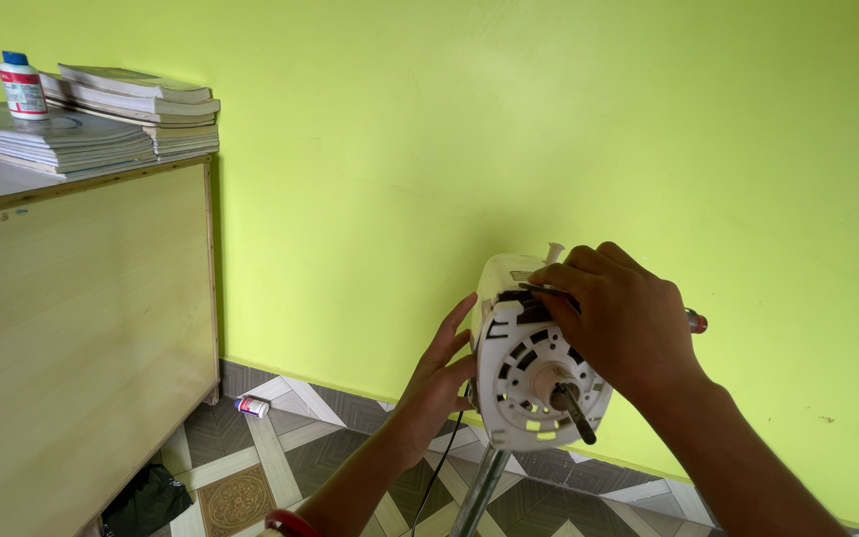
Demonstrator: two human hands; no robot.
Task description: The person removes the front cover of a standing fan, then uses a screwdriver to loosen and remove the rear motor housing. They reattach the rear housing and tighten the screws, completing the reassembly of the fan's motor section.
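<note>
right hand [620, 316] gripped a screwdriver [696, 321] atop the fan motor [529, 383]; left hand [436, 381] lay open against its left side, shaft [574, 411] pointing toward the camera.

White fan motor [539, 373], lime-green wall [549, 119], pale wood cabinet [72, 328], grey-and-cream patterned floor tiles [280, 447], white bottle [22, 88] with blue cap

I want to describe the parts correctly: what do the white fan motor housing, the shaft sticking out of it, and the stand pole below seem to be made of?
The white fan motor housing looks like moulded plastic: matt, with cut vent slots. The dark shaft at its centre seems to be metal, a thin rod with a dull sheen. The grey stand pole appears to be metal tube, with a bright streak along it, though painted plastic cannot be excluded.
</note>
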